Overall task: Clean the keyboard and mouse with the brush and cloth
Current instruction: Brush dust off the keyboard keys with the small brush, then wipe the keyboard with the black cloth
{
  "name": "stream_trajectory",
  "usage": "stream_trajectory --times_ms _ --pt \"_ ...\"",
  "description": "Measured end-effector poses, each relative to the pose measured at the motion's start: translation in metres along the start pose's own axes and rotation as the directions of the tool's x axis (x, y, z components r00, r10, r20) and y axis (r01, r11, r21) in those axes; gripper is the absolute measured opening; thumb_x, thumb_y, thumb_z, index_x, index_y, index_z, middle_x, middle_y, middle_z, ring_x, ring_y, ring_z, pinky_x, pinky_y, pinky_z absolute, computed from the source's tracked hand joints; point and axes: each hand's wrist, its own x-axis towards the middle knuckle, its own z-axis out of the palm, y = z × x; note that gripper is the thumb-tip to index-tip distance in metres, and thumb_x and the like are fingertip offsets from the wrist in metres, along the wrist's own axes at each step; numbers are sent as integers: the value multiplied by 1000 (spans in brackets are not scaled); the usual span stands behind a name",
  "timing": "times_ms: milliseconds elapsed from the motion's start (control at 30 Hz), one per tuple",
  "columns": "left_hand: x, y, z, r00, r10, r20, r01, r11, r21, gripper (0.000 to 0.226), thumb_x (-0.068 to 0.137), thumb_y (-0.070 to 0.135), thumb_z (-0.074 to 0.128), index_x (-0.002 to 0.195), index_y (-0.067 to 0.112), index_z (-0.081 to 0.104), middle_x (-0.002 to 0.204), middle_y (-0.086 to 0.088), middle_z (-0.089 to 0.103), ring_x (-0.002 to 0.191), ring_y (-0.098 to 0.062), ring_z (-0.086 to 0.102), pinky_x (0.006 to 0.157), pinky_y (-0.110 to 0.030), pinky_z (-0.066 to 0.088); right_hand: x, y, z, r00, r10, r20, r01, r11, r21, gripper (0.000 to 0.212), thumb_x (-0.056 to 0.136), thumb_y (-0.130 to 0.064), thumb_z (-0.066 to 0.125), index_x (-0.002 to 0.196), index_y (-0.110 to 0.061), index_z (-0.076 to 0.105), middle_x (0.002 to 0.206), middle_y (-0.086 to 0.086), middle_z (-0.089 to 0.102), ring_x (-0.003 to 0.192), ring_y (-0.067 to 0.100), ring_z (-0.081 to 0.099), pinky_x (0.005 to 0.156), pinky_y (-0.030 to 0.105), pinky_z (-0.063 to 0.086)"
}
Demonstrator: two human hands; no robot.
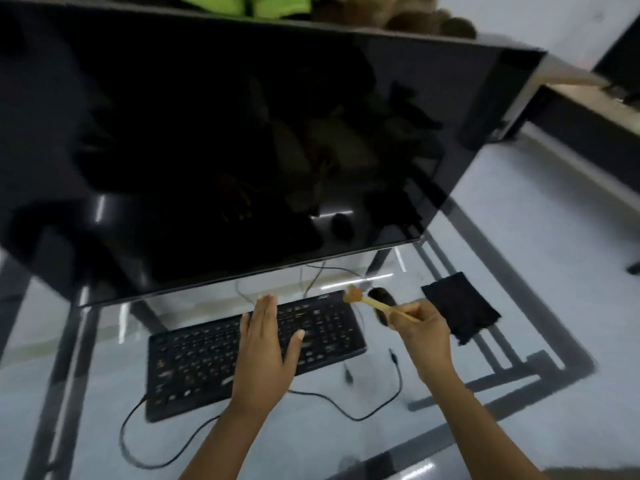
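A black keyboard (194, 362) lies tilted on the glass desk (346, 445). My left hand (265, 348) hovers flat over its middle, fingers together and extended, holding nothing. My right hand (424, 336) grips the wooden handle of a small brush (360, 296), whose bristle head points left above the keyboard's far right corner. The black mouse (381, 297) sits just behind the brush, partly hidden by the handle and my right hand. A dark folded cloth (459, 308) lies on the glass to the right of the mouse.
A large black monitor (242, 140) leans over the far half of the desk. Black cables (346, 412) loop across the glass in front of the keyboard and behind it. Another desk (588, 112) stands at the far right.
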Motion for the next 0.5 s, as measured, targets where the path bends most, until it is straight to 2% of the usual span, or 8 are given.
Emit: stream_trajectory --times_ms 100,200,267,367,400,500 --pt "22 41 40 989 108 101 -110 994 18 73 93 59 28 151 17 14 156 6 12 142 3 -8 119 -32 4 26 15 -44 997 -1 -74 -2 999 -39 19 82 -11 73 79 -1 57 77 14 67 65 14 56 59 20 48" --pt "41 78 83 960 210 187 -221 975 39 73 93 57 27 150 13 22 155 8 14 141 3 -6 119 -35 6 51 34 -60 996 -31 -89 23 995 -93 22 84 -6 71 75 0 52 66 6 56 59 10 49 53 18 45" --pt "52 99 109 937 254 240 -275 960 58 73 92 58 24 149 13 25 157 3 17 141 2 -4 119 -34 3 66 48 -61 993 -74 -96 58 987 -153 22 82 -2 70 71 -2 50 65 3 54 57 10 47 53 23 45" --pt "65 124 143 912 277 303 -312 947 74 74 92 59 25 149 13 24 158 1 17 142 -2 -3 118 -32 -1 82 69 -57 988 -142 -67 124 965 -231 21 80 -3 69 69 -6 51 70 6 56 60 16 53 56 35 50" --pt "68 131 155 905 275 324 -316 945 81 72 94 57 30 150 13 23 159 1 16 143 -3 -3 117 -31 -2 87 77 -58 986 -158 -53 140 959 -245 21 80 -4 69 69 -7 51 71 5 56 61 15 53 55 34 49" --pt "73 143 182 898 228 376 -291 949 120 68 96 49 41 151 15 20 160 2 12 145 -7 -4 117 -30 -3 98 99 -57 976 -219 5 209 923 -324 26 82 -8 70 68 -12 48 73 -4 51 59 7 48 51 17 39"
